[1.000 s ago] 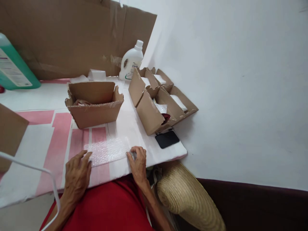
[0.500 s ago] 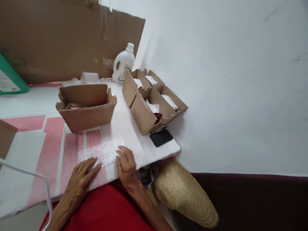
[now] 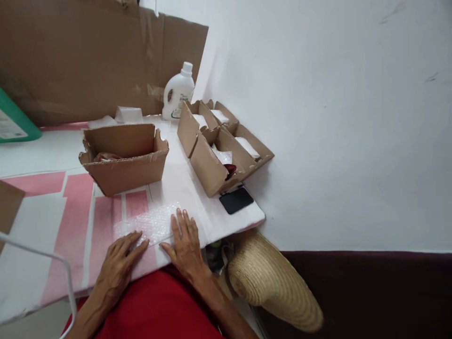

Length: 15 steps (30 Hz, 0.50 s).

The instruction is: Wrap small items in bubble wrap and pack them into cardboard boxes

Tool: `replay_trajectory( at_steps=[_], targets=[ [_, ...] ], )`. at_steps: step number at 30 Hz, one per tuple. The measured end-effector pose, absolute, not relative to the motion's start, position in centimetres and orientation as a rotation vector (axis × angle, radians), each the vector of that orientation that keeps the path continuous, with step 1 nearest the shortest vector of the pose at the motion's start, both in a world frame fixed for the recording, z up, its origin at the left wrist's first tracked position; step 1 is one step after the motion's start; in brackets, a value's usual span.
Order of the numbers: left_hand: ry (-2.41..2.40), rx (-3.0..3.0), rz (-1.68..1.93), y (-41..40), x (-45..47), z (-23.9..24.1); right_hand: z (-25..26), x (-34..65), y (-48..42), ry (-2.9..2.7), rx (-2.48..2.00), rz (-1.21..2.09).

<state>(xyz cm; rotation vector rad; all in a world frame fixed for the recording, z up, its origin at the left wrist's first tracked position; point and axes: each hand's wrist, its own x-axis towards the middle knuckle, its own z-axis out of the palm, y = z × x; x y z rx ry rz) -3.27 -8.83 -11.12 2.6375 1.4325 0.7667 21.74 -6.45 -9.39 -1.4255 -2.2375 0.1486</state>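
Observation:
A sheet of clear bubble wrap [image 3: 148,222] lies flat on the white and pink table top [image 3: 52,216] near its front edge. My left hand [image 3: 118,263] rests on the table with its fingers stretched out onto the sheet's left corner. My right hand [image 3: 185,240] lies flat and open, fingers spread, on the sheet's right end. Neither hand holds anything. Behind the sheet stands an open cardboard box [image 3: 123,157] with something crumpled inside.
A row of small open cardboard boxes [image 3: 221,148] with white and red contents sits at the right, a black phone [image 3: 236,200] beside it. At the back: a white bottle [image 3: 177,92], a cardboard sheet [image 3: 88,52], a green container [image 3: 12,125]. A straw hat [image 3: 271,282] hangs below the table edge.
My right hand has gone from curled at the sheet's right edge to flat with fingers spread on it. The view has shifted, so everything sits further left.

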Motion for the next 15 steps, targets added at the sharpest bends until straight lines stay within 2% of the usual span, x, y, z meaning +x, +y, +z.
replay_trajectory(
  at_steps=[4, 7, 9, 12, 15],
  targets=[
    [1.393, 2.643, 0.843, -8.6, -3.0, -10.7, -8.5, 18.7, -7.0, -2.349, -1.07, 0.307],
    [1.467, 2.586, 0.984, -8.5, -3.4, -9.7, -9.0, 17.8, -7.3, -2.324, -1.024, 0.378],
    [1.687, 2.507, 0.99, -8.4, -3.9, -8.9, -9.4, 17.8, -7.4, -2.302, -1.019, 0.383],
    [2.114, 2.383, 0.74, -8.0, -4.6, -7.6, -9.4, 18.0, -7.5, -2.317, -1.029, 0.369],
    [2.252, 2.329, 0.428, -6.9, -4.7, -6.7, -9.3, 17.9, -7.5, -2.355, -1.055, 0.295]
  ],
)
